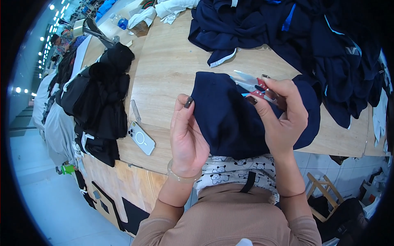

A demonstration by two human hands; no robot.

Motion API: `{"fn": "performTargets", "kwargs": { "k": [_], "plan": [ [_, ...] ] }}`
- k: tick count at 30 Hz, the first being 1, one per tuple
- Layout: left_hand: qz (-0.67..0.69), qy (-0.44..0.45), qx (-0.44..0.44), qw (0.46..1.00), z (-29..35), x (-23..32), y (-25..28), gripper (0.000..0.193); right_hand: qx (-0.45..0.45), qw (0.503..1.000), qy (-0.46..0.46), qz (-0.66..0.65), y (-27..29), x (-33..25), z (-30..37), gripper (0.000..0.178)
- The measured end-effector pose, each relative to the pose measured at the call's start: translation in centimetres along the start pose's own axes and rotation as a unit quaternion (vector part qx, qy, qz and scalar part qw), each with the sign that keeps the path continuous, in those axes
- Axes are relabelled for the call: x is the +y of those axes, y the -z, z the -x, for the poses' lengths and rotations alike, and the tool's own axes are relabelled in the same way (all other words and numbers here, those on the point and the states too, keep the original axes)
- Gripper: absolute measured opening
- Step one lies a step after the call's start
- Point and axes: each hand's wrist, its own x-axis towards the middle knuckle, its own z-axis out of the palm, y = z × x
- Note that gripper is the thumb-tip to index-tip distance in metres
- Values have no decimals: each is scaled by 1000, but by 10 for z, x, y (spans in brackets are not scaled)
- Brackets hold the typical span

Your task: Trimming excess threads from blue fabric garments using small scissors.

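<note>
The counter (162,78) runs wide, 2 heaps on it: a navy pile (262,22) across the far right, a black stack (100,90) along the left edge. A navy garment (223,112) bulges over the near edge, open wood to its left. The left grip (188,137) pinches its side; the right grip (286,116) is closed too. Far back sits a part-blue container (122,23); I can't make out its contents. Nearer lies a phone (142,138). Red-handled snips (257,94) sit in the right grip, blades pointing left.
</note>
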Motion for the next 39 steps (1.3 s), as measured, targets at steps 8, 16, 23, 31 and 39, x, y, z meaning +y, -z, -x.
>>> {"fn": "performTargets", "kwargs": {
  "k": [8,16,23,31,39],
  "plan": [
    [-13,-16,13,1000,2,0,-2,8,-46,998,34,26,-5,-3,3,30],
    [-5,3,13,1000,3,1,-2,7,-2,1000,-22,8,-10,0,0,28],
    [7,-4,14,1000,3,2,-1,11,-29,999,25,2,-5,-4,1,32],
    [73,14,-52,996,1,2,12,29,-46,998,47,20,-5,-6,0,30],
    [18,22,-3,1000,2,4,1,13,-27,998,-25,-44,-2,1,3,22]
  ]
}}
